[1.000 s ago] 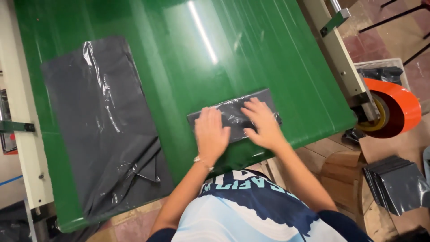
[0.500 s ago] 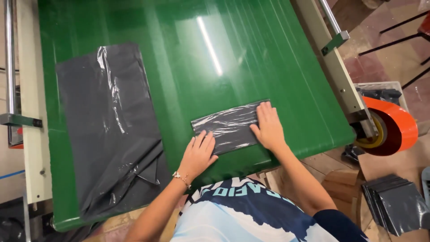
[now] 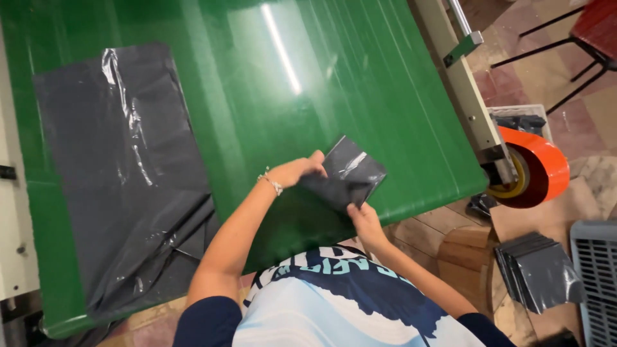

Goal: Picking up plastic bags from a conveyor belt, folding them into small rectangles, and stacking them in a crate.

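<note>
Head view: folded dark plastic bag [image 3: 346, 173] held just above the green table [image 3: 360, 83], long axis diagonal, upper corner pointing away. Left hand [image 3: 297, 172] pinches its left edge; right hand [image 3: 364, 220] pinches the lower corner from below.

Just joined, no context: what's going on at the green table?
A person holds a folded dark grey plastic bag in both hands above the green table: left hand at its upper left edge, right hand at its lower corner. A larger flat grey bag lies spread on the table's left side. A stack of folded bags sits on the floor at right, near an orange roll.
</note>
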